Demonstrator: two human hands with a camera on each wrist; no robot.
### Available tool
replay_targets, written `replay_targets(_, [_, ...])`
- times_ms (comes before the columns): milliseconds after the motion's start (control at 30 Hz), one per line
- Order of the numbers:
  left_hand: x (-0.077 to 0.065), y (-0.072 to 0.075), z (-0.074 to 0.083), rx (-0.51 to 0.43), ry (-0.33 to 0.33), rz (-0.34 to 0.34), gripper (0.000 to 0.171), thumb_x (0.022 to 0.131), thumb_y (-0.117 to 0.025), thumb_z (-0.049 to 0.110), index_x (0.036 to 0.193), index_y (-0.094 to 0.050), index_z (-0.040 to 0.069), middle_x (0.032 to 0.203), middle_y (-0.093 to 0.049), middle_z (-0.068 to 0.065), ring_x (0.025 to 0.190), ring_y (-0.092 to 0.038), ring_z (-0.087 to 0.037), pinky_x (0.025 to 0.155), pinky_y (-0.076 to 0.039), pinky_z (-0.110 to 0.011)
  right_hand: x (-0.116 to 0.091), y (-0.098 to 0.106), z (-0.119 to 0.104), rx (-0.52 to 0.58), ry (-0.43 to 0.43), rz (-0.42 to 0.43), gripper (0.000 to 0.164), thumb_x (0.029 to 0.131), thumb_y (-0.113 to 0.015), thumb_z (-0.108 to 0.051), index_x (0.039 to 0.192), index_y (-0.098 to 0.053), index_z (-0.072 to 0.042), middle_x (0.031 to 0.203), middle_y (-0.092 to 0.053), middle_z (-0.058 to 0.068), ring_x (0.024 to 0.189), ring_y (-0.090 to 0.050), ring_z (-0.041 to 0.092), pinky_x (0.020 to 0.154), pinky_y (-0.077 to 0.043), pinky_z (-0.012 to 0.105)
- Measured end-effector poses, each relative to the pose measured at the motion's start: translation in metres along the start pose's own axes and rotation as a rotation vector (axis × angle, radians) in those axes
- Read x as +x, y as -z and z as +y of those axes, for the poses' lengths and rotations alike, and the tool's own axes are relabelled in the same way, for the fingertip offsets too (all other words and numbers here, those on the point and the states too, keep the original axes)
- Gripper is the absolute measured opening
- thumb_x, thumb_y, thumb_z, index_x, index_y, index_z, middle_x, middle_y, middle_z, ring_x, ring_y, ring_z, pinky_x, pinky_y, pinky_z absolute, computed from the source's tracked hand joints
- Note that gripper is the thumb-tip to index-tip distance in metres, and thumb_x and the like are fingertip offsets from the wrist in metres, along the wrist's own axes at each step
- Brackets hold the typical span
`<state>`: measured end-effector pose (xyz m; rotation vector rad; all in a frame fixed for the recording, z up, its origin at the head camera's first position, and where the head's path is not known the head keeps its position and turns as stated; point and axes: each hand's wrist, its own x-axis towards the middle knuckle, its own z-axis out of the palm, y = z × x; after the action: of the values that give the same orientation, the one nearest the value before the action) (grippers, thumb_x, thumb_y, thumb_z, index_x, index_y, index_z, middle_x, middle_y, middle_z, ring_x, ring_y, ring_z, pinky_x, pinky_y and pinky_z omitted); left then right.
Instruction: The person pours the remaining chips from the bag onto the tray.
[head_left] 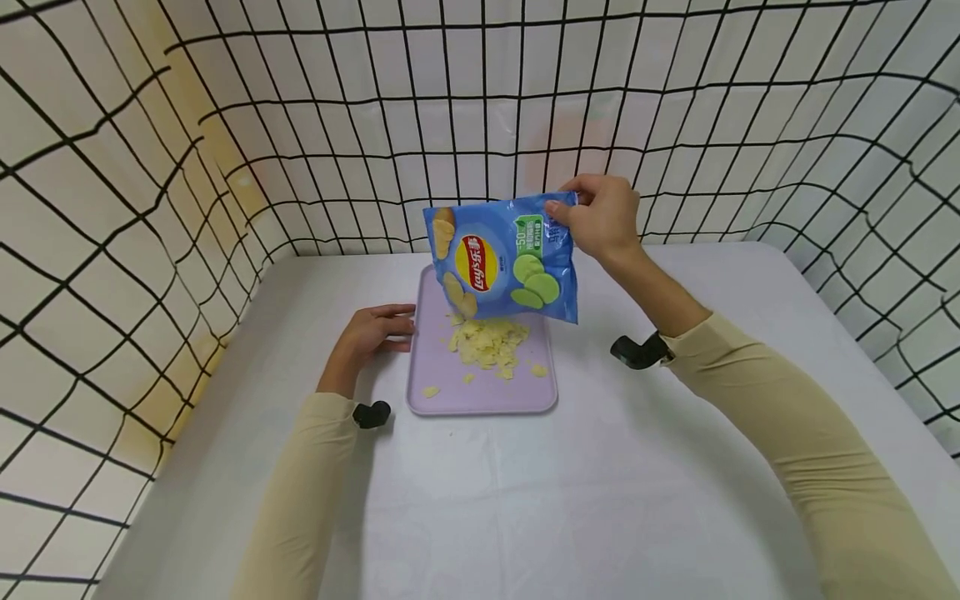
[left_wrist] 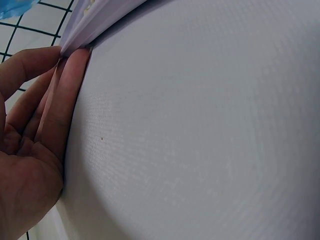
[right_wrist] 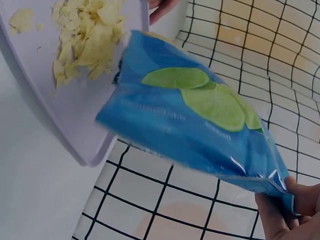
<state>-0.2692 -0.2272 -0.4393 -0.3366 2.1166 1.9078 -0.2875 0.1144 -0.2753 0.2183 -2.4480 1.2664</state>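
Observation:
My right hand (head_left: 603, 218) pinches a corner of a blue Lay's chip bag (head_left: 487, 262), holding it sideways over the far part of a light purple tray (head_left: 487, 404). In the right wrist view, the bag's opposite end hangs low beside a heap of broken potato chips (right_wrist: 90, 37). The heap lies mid-tray, with a few loose pieces around it. At the tray's left side is my left hand (head_left: 377, 329); the left wrist view shows its thumb and fingers (left_wrist: 75, 75) holding the rim. The tray rests on the white tabletop.
A white-covered table (head_left: 480, 500) spreads around the tray. Black wire grid panels (head_left: 480, 117) stand along the back and both sides, close beyond the bag. A dark wrist-camera mount (head_left: 637, 352) juts inward from the right sleeve, and another mount (head_left: 372, 414) from the left sleeve.

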Motion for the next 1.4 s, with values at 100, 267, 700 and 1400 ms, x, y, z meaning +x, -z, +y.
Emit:
replay_targets(100, [-0.002,0.0,0.002,0.003,0.007,-0.009,0.048,0.092,-0.072,0.005,0.139,-0.062,0.007,0.138,-0.061,-0.019,0.088,-0.071,-0.01,0.078,-0.065,-0.029,0.0,-0.001,0.001,0.01,0.008,0.004,0.021,0.096,-0.07,-0.011,0.111,-0.075,0.002,0.082,-0.061,0.013,0.065,-0.058,0.016,0.051,-0.044,0.012])
replay_targets(267, [-0.011,-0.002,0.012,0.015,0.028,-0.021,0.049,0.093,-0.07,0.004,0.141,-0.06,0.005,0.141,-0.059,-0.02,0.09,-0.071,-0.012,0.082,-0.065,-0.032,0.0,-0.002,0.001,0.032,0.02,0.015,0.02,0.096,-0.069,-0.01,0.109,-0.074,0.004,0.082,-0.063,0.014,0.062,-0.06,0.013,0.052,-0.048,0.008])
replay_targets(700, [-0.006,0.0,0.005,0.001,0.027,-0.018,0.05,0.092,-0.071,0.004,0.141,-0.06,0.006,0.141,-0.059,-0.021,0.09,-0.071,-0.011,0.082,-0.065,-0.032,0.002,0.003,-0.003,0.063,-0.005,0.015,0.025,0.097,-0.069,-0.012,0.118,-0.074,0.002,0.098,-0.071,0.02,0.067,-0.062,0.009,0.059,-0.052,0.007])
replay_targets(1400, [-0.002,0.0,0.0,0.009,-0.008,0.01,0.046,0.092,-0.072,0.006,0.137,-0.064,0.006,0.134,-0.064,-0.016,0.088,-0.073,-0.011,0.077,-0.065,-0.031,0.0,0.0,-0.003,0.045,-0.008,0.055,0.025,0.096,-0.071,-0.016,0.115,-0.076,-0.001,0.082,-0.065,0.01,0.06,-0.056,0.007,0.05,-0.043,0.012])
